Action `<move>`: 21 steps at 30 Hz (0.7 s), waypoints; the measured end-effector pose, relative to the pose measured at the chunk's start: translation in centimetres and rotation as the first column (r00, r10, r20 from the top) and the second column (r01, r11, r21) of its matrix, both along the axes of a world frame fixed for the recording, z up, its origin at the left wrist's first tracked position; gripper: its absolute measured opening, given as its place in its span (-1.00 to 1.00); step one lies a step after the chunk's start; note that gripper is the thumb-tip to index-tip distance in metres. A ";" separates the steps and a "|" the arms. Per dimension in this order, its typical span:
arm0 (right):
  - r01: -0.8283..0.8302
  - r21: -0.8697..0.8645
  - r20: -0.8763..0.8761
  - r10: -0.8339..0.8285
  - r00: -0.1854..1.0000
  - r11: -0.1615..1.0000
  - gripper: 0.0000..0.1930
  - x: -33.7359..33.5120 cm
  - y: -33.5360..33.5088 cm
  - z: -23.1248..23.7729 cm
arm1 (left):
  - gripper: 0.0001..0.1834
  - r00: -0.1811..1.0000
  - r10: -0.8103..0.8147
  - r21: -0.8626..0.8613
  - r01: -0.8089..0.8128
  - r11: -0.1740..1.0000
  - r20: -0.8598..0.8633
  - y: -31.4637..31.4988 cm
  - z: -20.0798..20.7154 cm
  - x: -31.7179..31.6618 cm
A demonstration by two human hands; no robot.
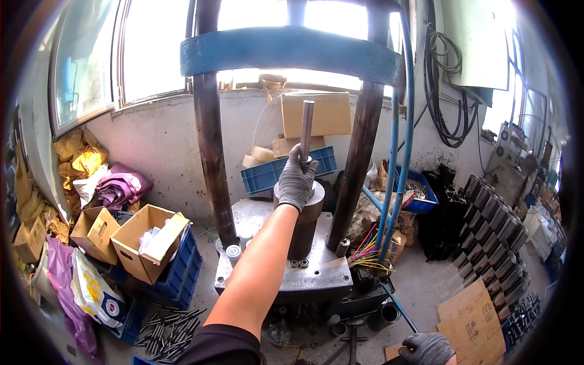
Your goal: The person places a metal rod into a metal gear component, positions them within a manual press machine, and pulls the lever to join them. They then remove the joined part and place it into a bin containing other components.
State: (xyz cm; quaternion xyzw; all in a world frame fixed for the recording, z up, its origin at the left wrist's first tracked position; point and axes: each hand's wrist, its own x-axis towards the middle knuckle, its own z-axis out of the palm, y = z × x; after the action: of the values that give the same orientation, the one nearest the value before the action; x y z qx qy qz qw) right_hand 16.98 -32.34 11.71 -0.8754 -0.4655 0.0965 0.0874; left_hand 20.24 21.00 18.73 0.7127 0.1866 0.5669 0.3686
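Observation:
My left hand (296,181), in a grey glove, reaches forward and is closed around an upright metal rod (307,118). It holds the rod above the top of a thick metal cylinder (306,234), whose opening is partly hidden by the hand. The cylinder stands on the metal base (331,277) of a press with a blue crossbeam (286,52). Two small ring-shaped parts (299,263) lie at the cylinder's foot. At the lower right, my gloved right hand (427,348) is closed on the end of a blue lever (398,307).
Dark press columns (214,158) flank the cylinder. Left are cardboard boxes (140,252), blue crates (188,267) and a pile of metal rods (167,331). Right are blue hoses (392,182), coloured wires (371,249), stacked metal tubes (496,243) and flat cardboard (471,322).

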 end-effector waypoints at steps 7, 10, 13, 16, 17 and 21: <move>0.045 0.060 0.007 -0.046 0.999 0.997 -0.79 0.4 -0.5 -0.5 | -0.67 0.994 0.063 0.007 -0.063 0.998 -0.086 0.8 -0.3 0.4; 0.029 0.095 0.015 -0.031 0.999 0.995 -0.80 0.4 -0.6 -0.6 | -0.66 0.992 0.060 -0.009 -0.062 0.998 -0.111 1.0 -0.2 0.2; 0.013 0.116 0.040 -0.017 0.999 0.993 -0.80 0.8 -1.0 -1.4 | -0.65 0.993 0.040 -0.027 -0.044 0.999 -0.115 0.7 0.0 0.2; 0.019 0.130 0.047 -0.026 0.999 0.991 -0.81 0.8 -1.2 -1.8 | -0.66 0.991 0.086 0.027 -0.084 0.996 -0.103 0.8 -0.3 0.4; 0.024 0.134 0.043 -0.030 0.999 0.991 -0.81 0.7 -1.1 -1.8 | -0.66 0.990 0.097 0.037 -0.094 0.995 -0.100 1.2 -0.4 0.4; 0.035 0.174 0.037 -0.042 0.998 0.984 -0.83 0.3 -0.8 -1.6 | -0.67 0.992 0.106 0.053 -0.103 0.993 -0.072 1.6 -0.8 0.8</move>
State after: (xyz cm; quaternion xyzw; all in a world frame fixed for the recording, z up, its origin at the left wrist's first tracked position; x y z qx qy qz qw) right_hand 17.32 -33.13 10.15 -0.8751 -0.4568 0.0362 0.1557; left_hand 20.99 22.64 17.88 0.7314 0.2232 0.5629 0.3136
